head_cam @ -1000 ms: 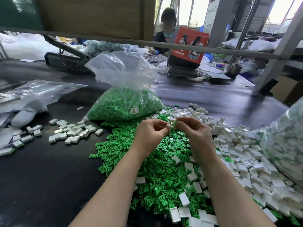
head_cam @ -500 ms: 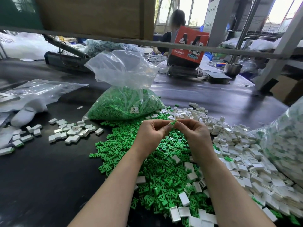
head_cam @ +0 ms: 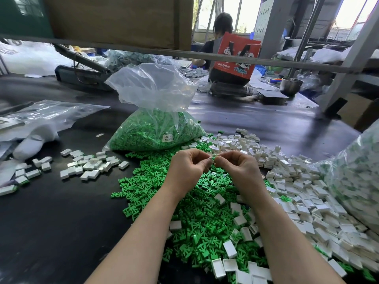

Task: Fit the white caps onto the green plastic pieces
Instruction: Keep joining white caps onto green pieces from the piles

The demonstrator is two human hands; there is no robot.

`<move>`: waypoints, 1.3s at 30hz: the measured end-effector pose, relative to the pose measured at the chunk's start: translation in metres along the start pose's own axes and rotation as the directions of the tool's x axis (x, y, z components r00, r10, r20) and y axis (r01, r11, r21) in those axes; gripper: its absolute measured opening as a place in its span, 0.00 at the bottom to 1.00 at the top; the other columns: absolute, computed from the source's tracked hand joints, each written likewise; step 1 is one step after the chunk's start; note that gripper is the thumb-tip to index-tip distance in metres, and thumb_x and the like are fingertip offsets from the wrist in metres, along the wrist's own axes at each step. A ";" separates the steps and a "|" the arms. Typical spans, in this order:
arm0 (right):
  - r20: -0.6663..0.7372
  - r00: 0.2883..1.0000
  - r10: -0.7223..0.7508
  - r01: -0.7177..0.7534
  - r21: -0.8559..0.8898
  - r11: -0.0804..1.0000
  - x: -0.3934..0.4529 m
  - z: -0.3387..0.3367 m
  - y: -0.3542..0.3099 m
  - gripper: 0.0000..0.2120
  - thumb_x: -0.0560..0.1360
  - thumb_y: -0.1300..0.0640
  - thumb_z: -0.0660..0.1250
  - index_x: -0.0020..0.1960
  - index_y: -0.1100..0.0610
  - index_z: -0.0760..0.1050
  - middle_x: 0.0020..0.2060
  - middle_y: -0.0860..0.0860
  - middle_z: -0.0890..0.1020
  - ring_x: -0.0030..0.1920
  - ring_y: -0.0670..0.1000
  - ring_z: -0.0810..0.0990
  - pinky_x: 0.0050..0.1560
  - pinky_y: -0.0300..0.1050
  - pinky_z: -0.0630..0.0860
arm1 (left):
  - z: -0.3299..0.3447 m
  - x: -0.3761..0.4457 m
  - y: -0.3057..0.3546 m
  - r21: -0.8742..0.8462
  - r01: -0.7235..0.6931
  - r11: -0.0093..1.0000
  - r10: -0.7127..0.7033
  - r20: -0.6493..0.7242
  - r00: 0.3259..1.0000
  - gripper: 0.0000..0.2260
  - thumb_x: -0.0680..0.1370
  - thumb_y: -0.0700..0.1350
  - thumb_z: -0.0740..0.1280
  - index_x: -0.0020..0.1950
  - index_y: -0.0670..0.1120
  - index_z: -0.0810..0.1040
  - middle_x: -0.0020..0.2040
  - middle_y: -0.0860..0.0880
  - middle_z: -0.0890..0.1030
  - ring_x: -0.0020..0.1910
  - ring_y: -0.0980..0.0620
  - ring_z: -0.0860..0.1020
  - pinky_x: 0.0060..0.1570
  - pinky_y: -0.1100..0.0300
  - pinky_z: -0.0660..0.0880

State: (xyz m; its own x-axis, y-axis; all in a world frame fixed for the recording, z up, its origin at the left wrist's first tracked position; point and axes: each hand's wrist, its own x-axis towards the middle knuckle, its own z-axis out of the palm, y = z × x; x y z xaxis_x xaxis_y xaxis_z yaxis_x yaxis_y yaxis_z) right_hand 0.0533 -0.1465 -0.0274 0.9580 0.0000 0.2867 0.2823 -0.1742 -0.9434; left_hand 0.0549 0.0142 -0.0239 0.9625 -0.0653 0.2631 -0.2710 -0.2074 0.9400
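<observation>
Hands meet fingertip to fingertip above the middle of a dark table (head_cam: pixel 51 232). The left hand (head_cam: pixel 187 171) and the right hand (head_cam: pixel 239 171) both have curled fingers that pinch one small piece (head_cam: pixel 213 158) between them; it is mostly hidden by the fingertips, so whether it is a white cap, a green piece or both joined cannot be told. Both forearms reach up from the lower edge of the view.

Directly beneath the hands lies a loose heap of green plastic pieces (head_cam: pixel 190 220), with single white caps (head_cam: pixel 229 249) scattered on top of it. To the right the heap borders a wider spread of white caps (head_cam: pixel 297 191), which runs up against a clear bag of white-and-green parts (head_cam: pixel 354 177) at the right edge. Behind the green heap, touching its far side, stands an open clear bag of green pieces (head_cam: pixel 155 132) bearing a small label. To the left, well apart from the heap, a small cluster of white blocks (head_cam: pixel 90 165) lies on the table, and farther left a few more (head_cam: pixel 24 175); some show a green edge. A white glove (head_cam: pixel 32 144) and flat clear plastic bags (head_cam: pixel 51 113) lie at the far left.

At the far end of the table sit a red printed bag (head_cam: pixel 235 58) and a metal bowl (head_cam: pixel 291 85); another person (head_cam: pixel 221 27) sits behind them.
</observation>
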 end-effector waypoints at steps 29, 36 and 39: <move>0.120 0.991 0.052 -0.024 -0.222 0.975 -0.002 -0.003 0.001 0.03 0.73 0.59 0.74 0.41 0.55 0.83 0.34 0.48 0.85 0.37 0.47 0.84 0.40 0.35 0.78 | -0.003 -0.002 -0.017 0.023 0.002 1.000 -0.002 0.040 0.999 0.07 0.73 0.35 0.74 0.50 0.40 0.85 0.41 0.48 0.86 0.40 0.51 0.85 0.44 0.60 0.82; 0.138 0.990 0.018 0.020 -0.273 0.962 -0.004 -0.004 -0.001 0.03 0.72 0.59 0.75 0.40 0.54 0.83 0.34 0.47 0.85 0.37 0.48 0.83 0.40 0.37 0.79 | -0.003 -0.003 -0.017 0.114 -0.053 0.992 0.049 0.040 0.998 0.07 0.73 0.36 0.74 0.51 0.40 0.85 0.42 0.49 0.86 0.39 0.55 0.84 0.44 0.61 0.82; 0.145 0.989 0.017 0.025 -0.282 0.959 -0.004 -0.004 0.000 0.03 0.72 0.59 0.75 0.40 0.53 0.83 0.34 0.48 0.85 0.37 0.48 0.84 0.42 0.39 0.80 | -0.003 -0.003 -0.017 0.140 -0.062 0.988 0.058 0.037 0.998 0.07 0.73 0.36 0.74 0.50 0.41 0.86 0.40 0.51 0.86 0.38 0.56 0.84 0.44 0.61 0.82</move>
State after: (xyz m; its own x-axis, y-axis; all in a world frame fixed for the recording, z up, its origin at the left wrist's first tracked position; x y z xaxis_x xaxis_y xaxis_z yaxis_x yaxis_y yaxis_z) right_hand 0.0493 -0.1507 -0.0275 0.9598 0.1395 0.2437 0.2806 -0.4450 -0.8504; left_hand 0.0569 0.0208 -0.0402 0.9443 -0.1136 0.3087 -0.3289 -0.3371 0.8821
